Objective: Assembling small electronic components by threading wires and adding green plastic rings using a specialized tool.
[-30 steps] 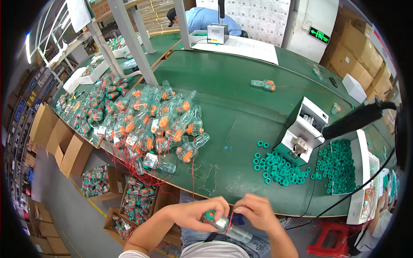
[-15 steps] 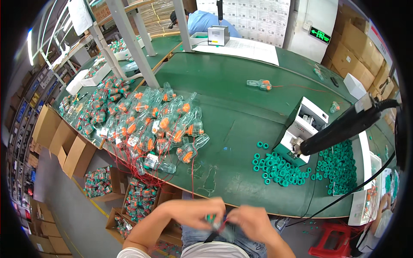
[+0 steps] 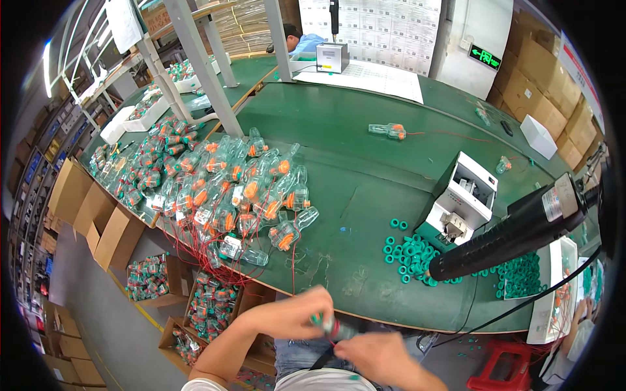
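Over my lap (image 3: pixel 292 357), my left hand (image 3: pixel 301 314) grips the clear bottle (image 3: pixel 343 331) near its green end; my right hand (image 3: pixel 375 353) blurs, grip unclear. It looks light, stiff, slick: best held round the body.

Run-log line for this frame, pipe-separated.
left hand: holds clear bottle | right hand: beside bottle, motion-blurred | table: bottle pile left, green rings right

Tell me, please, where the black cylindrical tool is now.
In the head view, the black cylindrical tool is at the right, just below the white-and-green machine, partly hiding the green rings.
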The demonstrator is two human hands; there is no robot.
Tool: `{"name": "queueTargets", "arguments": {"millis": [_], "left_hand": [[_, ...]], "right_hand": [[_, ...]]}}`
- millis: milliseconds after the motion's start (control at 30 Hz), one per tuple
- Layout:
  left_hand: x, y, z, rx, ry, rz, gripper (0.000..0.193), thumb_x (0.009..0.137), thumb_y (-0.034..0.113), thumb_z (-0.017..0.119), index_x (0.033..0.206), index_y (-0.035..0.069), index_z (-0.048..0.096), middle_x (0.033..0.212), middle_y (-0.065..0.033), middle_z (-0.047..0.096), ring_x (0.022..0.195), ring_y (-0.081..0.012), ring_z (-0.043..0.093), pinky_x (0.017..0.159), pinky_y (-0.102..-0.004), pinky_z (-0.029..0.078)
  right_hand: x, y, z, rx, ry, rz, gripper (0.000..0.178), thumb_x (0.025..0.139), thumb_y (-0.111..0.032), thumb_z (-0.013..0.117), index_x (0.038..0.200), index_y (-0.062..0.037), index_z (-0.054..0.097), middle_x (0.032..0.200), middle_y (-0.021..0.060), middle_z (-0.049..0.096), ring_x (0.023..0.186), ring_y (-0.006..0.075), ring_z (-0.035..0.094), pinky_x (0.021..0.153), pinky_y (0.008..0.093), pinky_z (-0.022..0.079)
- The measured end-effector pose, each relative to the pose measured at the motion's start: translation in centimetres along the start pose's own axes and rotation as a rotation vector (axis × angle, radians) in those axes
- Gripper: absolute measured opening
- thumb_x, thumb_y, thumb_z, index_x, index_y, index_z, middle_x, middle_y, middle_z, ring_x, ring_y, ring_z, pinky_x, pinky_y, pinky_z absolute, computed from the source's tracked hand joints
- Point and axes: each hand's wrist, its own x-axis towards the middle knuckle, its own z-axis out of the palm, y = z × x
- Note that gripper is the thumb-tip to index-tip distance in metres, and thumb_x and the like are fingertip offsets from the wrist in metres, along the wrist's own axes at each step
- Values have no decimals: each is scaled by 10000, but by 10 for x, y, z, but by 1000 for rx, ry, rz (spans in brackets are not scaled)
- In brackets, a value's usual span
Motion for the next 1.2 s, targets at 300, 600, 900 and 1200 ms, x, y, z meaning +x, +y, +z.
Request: {"name": "queueTargets", "arguments": {"millis": [300, 600, 900, 1200], "left_hand": [[6, 6, -6, -13, -288, 51, 220, 820, 43, 737, 890, 90, 535, 985, -77, 503, 953, -218, 509, 811, -322, 445], [31, 3, 14, -26, 245, -265, 401, 765, -19, 735, 1118, 42, 553, 1085, -134, 573, 1013, -266, 584, 900, -359, 474], [80, -33, 41, -283, 45, -331, 571, 811, -9, 622, 1366, 0, 488, 1191, -111, 602, 1063, -210, 651, 901, -343, 526], [94, -52, 74, -865, 423, -277, 607, 850, 1, 571, 1432, -14, 396, 1203, -88, 564, 1165, -234, 594, 957, -403, 529]], "right_hand": [[12, 9, -19, 64, 73, -165, 102, 905, -176, 657, 980, -112, 686, 823, 100, 672, 722, 299, 673, 597, 400, 542], [5, 28, -14, 94, 110, 146, 176, 956, -204, 620, 888, -45, 585, 772, 164, 636, 734, 393, 637, 612, 472, 509], [-10, 34, -22, 226, 240, 426, 129, 962, -105, 601, 976, 20, 627, 889, 166, 622, 770, 365, 621, 677, 417, 501], [-27, 45, -30, 631, 520, 438, 130, 940, -28, 657, 1052, 9, 713, 941, 39, 579, 745, 87, 600, 621, 243, 477]]}}
